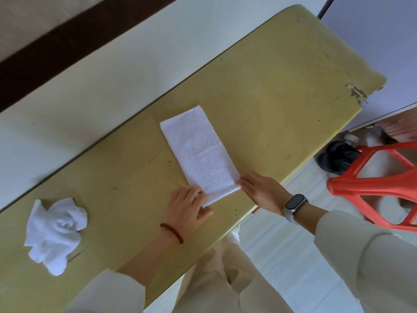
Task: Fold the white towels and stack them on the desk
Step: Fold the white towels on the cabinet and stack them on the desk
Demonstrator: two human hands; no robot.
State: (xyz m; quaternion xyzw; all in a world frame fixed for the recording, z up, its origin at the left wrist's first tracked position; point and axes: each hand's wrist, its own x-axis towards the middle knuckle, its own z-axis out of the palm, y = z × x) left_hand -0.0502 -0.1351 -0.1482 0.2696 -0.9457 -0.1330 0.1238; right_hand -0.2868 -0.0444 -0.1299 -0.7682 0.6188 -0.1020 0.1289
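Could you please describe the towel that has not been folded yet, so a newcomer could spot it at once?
On the yellow-green desk, look toward its left end. There lies the crumpled white towel, untouched, unlike the flat folded towel at the middle.

Single head-worn view, wide-angle, looking steeply down and forward from above the desk [259, 91]. Rolled hard, so the desk's long edges run from 7 o'clock to 1 o'clock across the picture. Close enough to show both forearms entering from 6 and 5 o'clock, with the left hand [188, 205] and right hand [261, 190] just below centre. Takes in wall at 10 o'clock, floor and an orange stool [372, 184] at 4 o'clock. Bent edges toward the rim. No second view to share with.
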